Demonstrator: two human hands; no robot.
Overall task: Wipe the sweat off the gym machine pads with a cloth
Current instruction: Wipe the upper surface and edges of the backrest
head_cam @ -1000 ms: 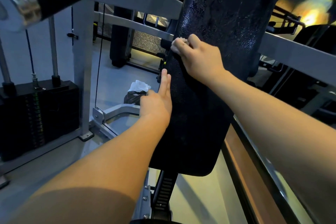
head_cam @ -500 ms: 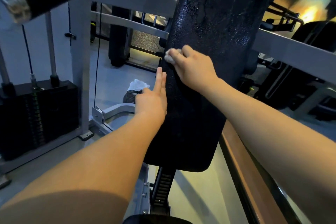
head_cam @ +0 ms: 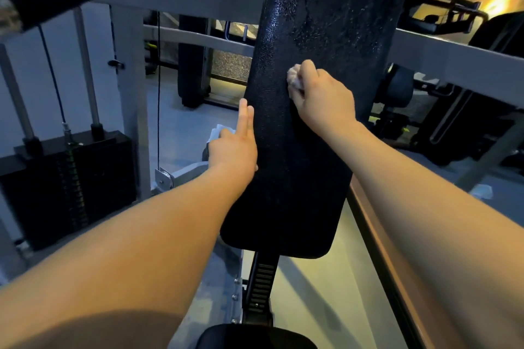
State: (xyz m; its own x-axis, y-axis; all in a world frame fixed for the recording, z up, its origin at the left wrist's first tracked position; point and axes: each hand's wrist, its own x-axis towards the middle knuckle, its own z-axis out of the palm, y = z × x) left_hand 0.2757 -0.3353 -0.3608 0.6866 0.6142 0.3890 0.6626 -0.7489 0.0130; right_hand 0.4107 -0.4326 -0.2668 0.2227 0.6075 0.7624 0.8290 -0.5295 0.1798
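A long black back pad runs up the middle of the view, its upper part speckled with wet droplets. My right hand grips a small crumpled white cloth and presses it on the pad's middle. My left hand lies flat against the pad's left edge with straight fingers pointing up. Most of the cloth is hidden under my right fingers.
A grey machine frame crosses behind the pad. A black weight stack with guide rods stands at the left. A white cloth on a dark object lies on the floor behind my left hand. A black seat pad sits at the bottom.
My right hand has slid the cloth from the pad's left edge toward its middle. My left hand has stayed on the pad's left edge.
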